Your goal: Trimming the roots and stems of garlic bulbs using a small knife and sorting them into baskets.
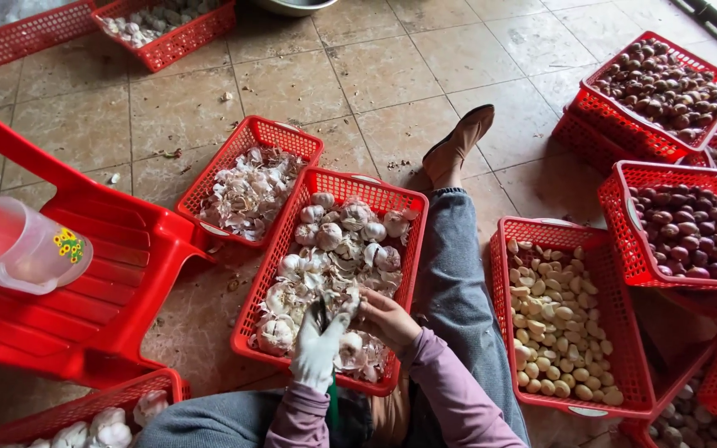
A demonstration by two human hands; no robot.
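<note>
Chair (85, 274) of red plastic at far left, serving as a shelf for a clear jug (22, 245), probably keeping it off the floor. Next, holding only dry skins apart from the rest, a smaller red basket (217, 162). Sitting between the knees, likely for easy reach, the middle basket (263, 282) of garlic. Working right above it, apparently for catching loose skins: left hand (319, 344), gloved in white, closing around a small dark tool (323, 311); right hand (385, 319), bare, curling its fingers and pinching a garlic bulb (350, 300) against that tool. Further right, keeping peeled cloves separate, another basket (628, 332); beyond, baskets of shallots (624, 224).
</note>
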